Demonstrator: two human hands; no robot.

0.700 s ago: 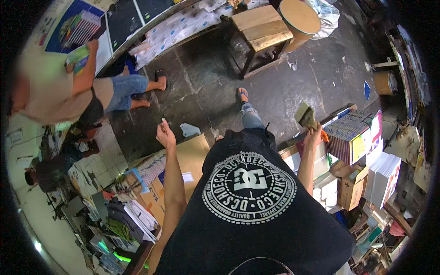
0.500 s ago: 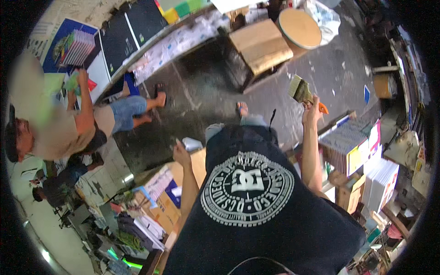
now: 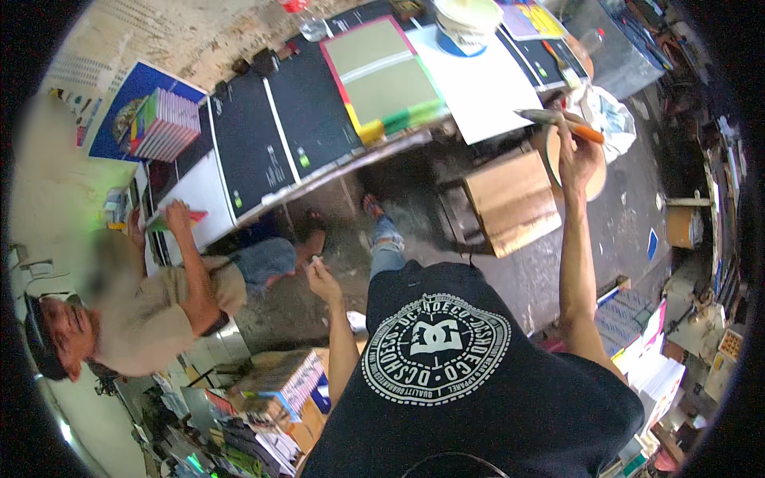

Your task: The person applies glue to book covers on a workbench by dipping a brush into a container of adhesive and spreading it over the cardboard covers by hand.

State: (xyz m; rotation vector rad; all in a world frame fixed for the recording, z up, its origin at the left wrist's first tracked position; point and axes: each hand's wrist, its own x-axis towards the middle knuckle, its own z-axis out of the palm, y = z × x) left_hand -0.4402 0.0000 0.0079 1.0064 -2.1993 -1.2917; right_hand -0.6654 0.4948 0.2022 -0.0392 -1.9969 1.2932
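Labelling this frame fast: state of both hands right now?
Left hand: partly curled; cannot tell whether it holds something small.
Right hand: closed, holding an orange-handled brush.

1 brush (image 3: 544, 117) with an orange handle sits clasped in the person's right hand (image 3: 579, 163), seen edge-on, greyish bristles pointing left, overlapping the table's (image 3: 249, 134) near edge in view.

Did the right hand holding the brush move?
Yes, forward: the right hand was short of the round drum and now overlaps it in view.
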